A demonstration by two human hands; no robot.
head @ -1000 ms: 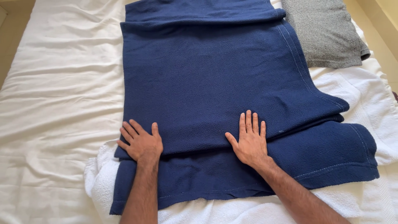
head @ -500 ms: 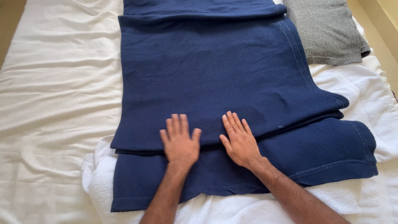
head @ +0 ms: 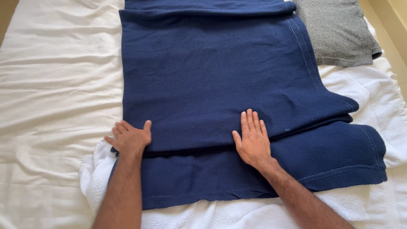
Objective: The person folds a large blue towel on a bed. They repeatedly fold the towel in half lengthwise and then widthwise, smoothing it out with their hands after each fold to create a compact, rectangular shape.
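To smooth the folded dark blue woven blanket (head: pixel 220 85) lying on the white-sheeted bed (head: pixel 55 85), the left hand (head: pixel 129 138) curls its loosely spread fingers at the fold's left corner while the right hand (head: pixel 253 142) presses flat, fingers nearly together, so even outward pressure works best.

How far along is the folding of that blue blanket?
Partly done: the navy blanket is already doubled over, its upper layer's edge lying short of the lower one. In hand: the left hand is at that layer's corner, the right hand flat on its edge. Left: it remains wide, edges uneven.
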